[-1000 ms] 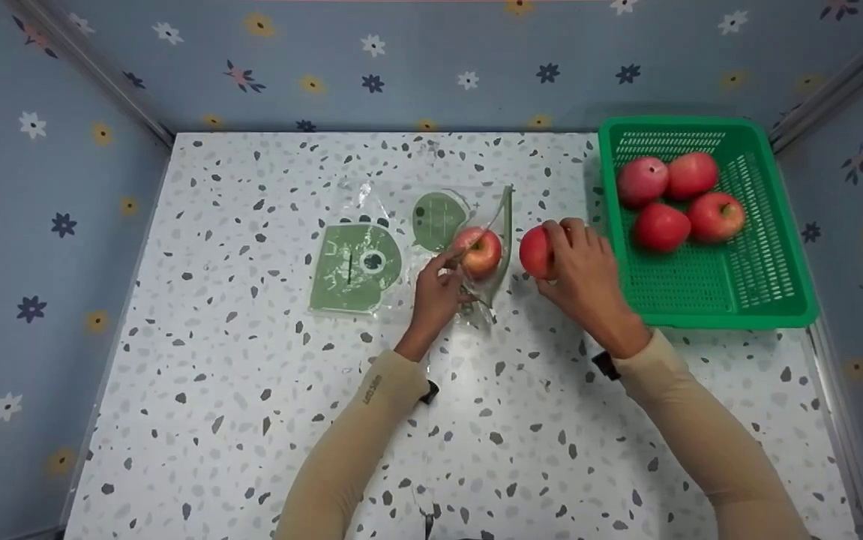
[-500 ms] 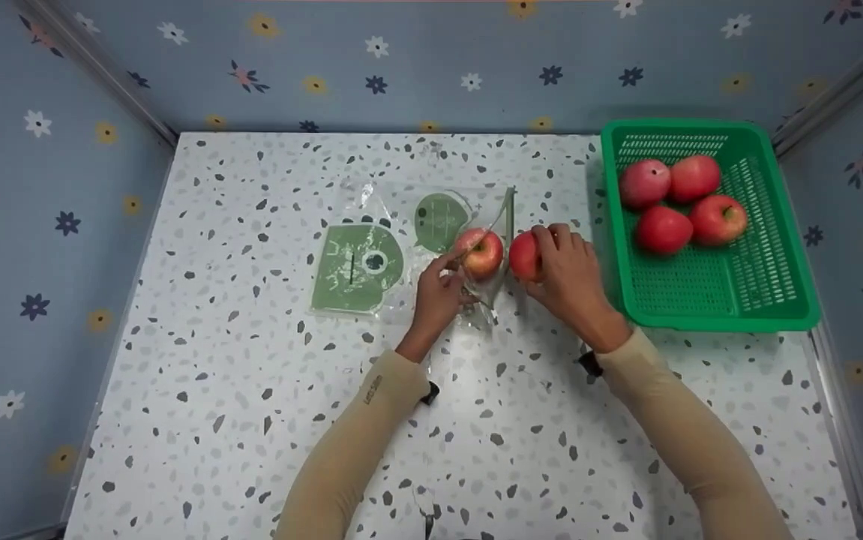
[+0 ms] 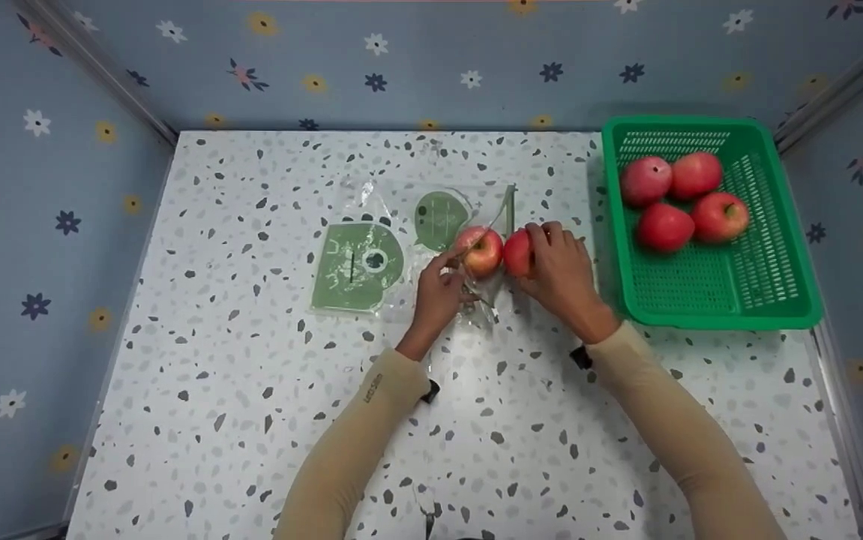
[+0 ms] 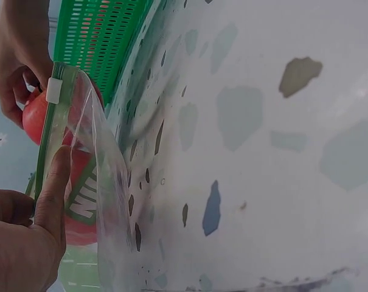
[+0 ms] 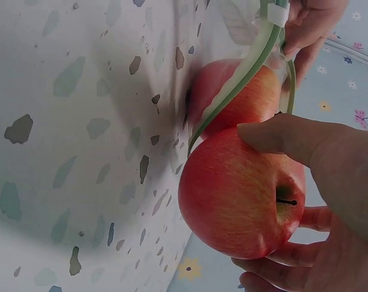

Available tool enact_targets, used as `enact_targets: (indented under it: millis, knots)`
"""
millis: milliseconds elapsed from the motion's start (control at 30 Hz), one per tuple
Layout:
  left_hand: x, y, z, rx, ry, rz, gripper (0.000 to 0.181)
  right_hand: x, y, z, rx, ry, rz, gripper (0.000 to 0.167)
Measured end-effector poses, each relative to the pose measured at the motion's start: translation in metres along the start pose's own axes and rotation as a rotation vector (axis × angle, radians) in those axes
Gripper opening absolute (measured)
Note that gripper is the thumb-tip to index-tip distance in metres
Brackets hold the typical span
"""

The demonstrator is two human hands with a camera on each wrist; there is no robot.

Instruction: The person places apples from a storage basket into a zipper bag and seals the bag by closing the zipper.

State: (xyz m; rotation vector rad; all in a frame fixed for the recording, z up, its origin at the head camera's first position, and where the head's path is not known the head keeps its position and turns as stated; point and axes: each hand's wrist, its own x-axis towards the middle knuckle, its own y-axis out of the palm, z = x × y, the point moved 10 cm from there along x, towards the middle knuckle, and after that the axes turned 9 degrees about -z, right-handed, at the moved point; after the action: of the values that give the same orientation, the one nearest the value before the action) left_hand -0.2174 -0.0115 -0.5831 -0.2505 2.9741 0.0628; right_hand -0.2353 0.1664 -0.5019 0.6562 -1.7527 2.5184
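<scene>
A clear zip bag (image 3: pixel 360 266) with green printing lies flat on the table, its mouth facing right. Inside, close to the mouth, sits one red apple (image 3: pixel 480 253). My left hand (image 3: pixel 440 294) pinches the near edge of the bag's mouth, holding it apart; a white slider (image 4: pixel 53 90) shows on the green zip strip. In my right hand (image 3: pixel 562 271) is a second apple (image 5: pixel 235 194), gripped between thumb and fingers with its stem facing the palm side. This apple is at the bag's mouth, right beside the bagged one.
At the right of the table stands a green plastic basket (image 3: pixel 716 319) with several red apples (image 3: pixel 665 228) in its far left part. Flower-patterned walls (image 3: pixel 431 67) border the speckled table (image 3: pixel 251 420) at the back and both sides.
My right hand has carried its apple leftward, from beside the basket to the bag's mouth. The left hand and the bag have stayed almost still.
</scene>
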Motion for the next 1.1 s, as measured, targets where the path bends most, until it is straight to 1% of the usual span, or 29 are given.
enact_targets:
  millis: [133, 267, 500, 667, 900, 1000, 1100]
  knots:
    - [0.000, 0.000, -0.002, -0.008, 0.004, -0.001, 0.041, 0.001, 0.000, 0.001, 0.001, -0.001, -0.029, 0.066]
    - [0.000, 0.000, -0.005, 0.005, 0.014, 0.003, 0.041, 0.002, 0.001, 0.003, -0.004, -0.003, -0.036, 0.066]
    - [0.000, 0.005, -0.013, 0.017, 0.044, 0.050, 0.038, 0.004, 0.004, 0.010, -0.004, -0.017, -0.025, 0.065]
    - [-0.001, 0.011, -0.019, 0.039, 0.083, 0.092, 0.038, 0.004, 0.008, 0.015, 0.001, -0.027, -0.028, 0.066]
    - [-0.005, 0.018, -0.026, 0.111, 0.179, 0.144, 0.037, 0.003, 0.019, 0.020, 0.028, -0.038, 0.015, 0.065]
    - [-0.005, 0.018, -0.029, 0.123, 0.208, 0.147, 0.037, 0.003, 0.024, 0.020, 0.060, -0.028, 0.027, 0.065]
    - [-0.004, 0.017, -0.030, 0.121, 0.221, 0.137, 0.037, 0.005, 0.027, 0.020, 0.089, -0.009, 0.035, 0.066]
